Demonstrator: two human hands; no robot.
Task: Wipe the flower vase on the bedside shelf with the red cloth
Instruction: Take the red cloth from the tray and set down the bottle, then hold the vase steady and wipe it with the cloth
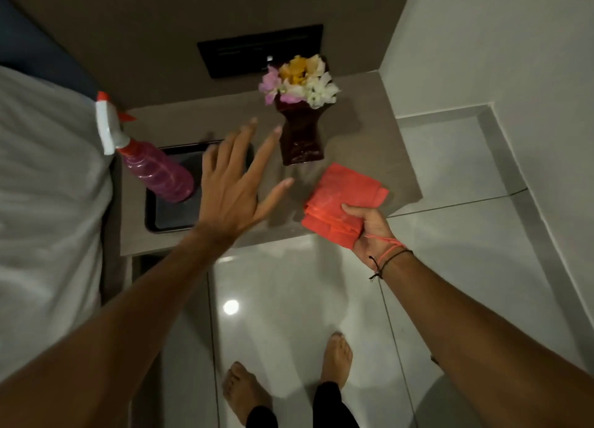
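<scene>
A dark red-brown flower vase (300,136) stands upright on the beige bedside shelf (360,151), holding pink, yellow and white flowers (297,80). My left hand (234,186) hovers just left of the vase with fingers spread wide, holding nothing and not touching it. My right hand (369,231) grips a folded red cloth (340,199) at the shelf's front edge, in front of and slightly right of the vase.
A pink spray bottle (154,167) with a white and red trigger stands on a black tray (167,215) at the shelf's left. A white bed (48,186) lies further left. A black wall panel (260,53) sits behind the vase. Glossy tiled floor and my bare feet are below.
</scene>
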